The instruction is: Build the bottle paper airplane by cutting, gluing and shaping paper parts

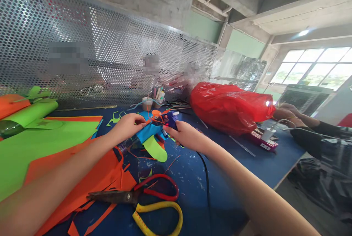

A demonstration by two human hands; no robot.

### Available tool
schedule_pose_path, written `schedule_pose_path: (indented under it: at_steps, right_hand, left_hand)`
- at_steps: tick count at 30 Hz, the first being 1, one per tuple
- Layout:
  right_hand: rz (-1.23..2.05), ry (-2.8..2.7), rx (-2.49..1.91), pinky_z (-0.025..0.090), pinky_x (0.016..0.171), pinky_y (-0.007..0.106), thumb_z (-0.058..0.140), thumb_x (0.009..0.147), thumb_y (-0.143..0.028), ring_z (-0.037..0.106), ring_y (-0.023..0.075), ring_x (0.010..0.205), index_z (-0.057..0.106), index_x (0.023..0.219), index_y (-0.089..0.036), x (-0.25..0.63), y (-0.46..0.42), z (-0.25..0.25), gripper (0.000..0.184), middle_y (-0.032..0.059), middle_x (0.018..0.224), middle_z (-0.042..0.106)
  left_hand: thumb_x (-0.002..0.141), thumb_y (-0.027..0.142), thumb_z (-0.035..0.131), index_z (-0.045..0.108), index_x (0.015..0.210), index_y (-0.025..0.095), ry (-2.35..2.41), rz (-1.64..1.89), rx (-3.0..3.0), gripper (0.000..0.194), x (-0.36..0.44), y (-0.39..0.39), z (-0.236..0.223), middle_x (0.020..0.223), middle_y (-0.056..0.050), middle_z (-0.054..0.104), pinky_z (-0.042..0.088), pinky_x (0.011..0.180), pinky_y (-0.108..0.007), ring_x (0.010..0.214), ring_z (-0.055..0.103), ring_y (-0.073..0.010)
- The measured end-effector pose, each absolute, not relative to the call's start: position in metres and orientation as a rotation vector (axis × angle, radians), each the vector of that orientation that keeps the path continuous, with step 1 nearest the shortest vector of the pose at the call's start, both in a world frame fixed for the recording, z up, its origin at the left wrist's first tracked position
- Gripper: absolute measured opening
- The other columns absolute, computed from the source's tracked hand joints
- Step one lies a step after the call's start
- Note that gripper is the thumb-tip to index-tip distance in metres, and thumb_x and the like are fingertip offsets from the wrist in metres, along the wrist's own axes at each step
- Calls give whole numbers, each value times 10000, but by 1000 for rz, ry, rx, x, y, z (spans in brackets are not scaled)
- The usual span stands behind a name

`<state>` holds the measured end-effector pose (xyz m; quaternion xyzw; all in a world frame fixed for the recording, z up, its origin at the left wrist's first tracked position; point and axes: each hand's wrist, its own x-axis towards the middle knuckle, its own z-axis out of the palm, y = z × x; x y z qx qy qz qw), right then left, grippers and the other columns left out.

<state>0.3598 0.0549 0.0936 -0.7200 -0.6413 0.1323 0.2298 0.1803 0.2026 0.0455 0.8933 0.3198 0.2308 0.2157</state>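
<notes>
Head view: at far left, a bright green sheet (41,140) and orange sheets (79,171) overlap on the blue table (236,162), their ragged edges reaching close to the left forearm. The left hand (130,124) has its thumb and fingers clamped on the upper edge of a blue craft piece (150,131), where thin orange strips meet; a rounded green flap hangs from its lower edge. Behind, cups (147,104) stand near the foot of a perforated metal panel (118,48). Nearer the wearer lie scissors (132,196), handles spread, tips over the orange paper. The right hand (183,133) is wrapped around a blue glue gun (171,119), held just beside the craft piece; its black cable (206,181) runs down toward the near side. Blue tabletop stretches from the cable to the right edge, crossed by the right forearm. Beyond it, a red plastic bag (228,107) bulges near the panel, just beside a magenta power strip (264,140). Another person's forearms (295,116) reach in at far right.
</notes>
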Motion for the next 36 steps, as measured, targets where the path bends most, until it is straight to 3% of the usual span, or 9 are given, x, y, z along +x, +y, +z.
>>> schedule_pose_path:
  at_steps: [8,18,26,36]
  right_hand:
    - [411,-1818,-1958,329,483,242,511,953,-395,471,115,460,470,665,-211,347,49,95,345,-32,505,505]
    - [402,-1919,-1860,306,488,235,527,946,-382,393,98,520,407,640,-215,337,43,95,369,-41,590,467]
    - [423,-1833,-1947,391,532,243,505,946,-415,502,126,525,558,740,-181,344,44,95,317,-18,587,545]
    - [420,-1740,-1944,372,456,207,498,959,-391,502,93,449,465,656,-196,365,57,90,362,-28,552,539]
  left_hand:
    - [952,338,602,609,1174,175,961,567,2463,275,180,198,52,1190,-79,620,549,827,-427,983,638,-238]
    - [941,339,619,602,1189,165,1029,498,2350,303,179,197,52,1196,-79,616,556,805,-422,979,640,-246]
    - [948,340,608,606,1181,171,1052,470,2298,288,178,185,62,1195,-79,617,553,819,-426,986,638,-244]
    - [954,335,600,608,1178,180,1057,468,2279,272,178,179,67,1204,-82,615,550,829,-426,992,636,-238]
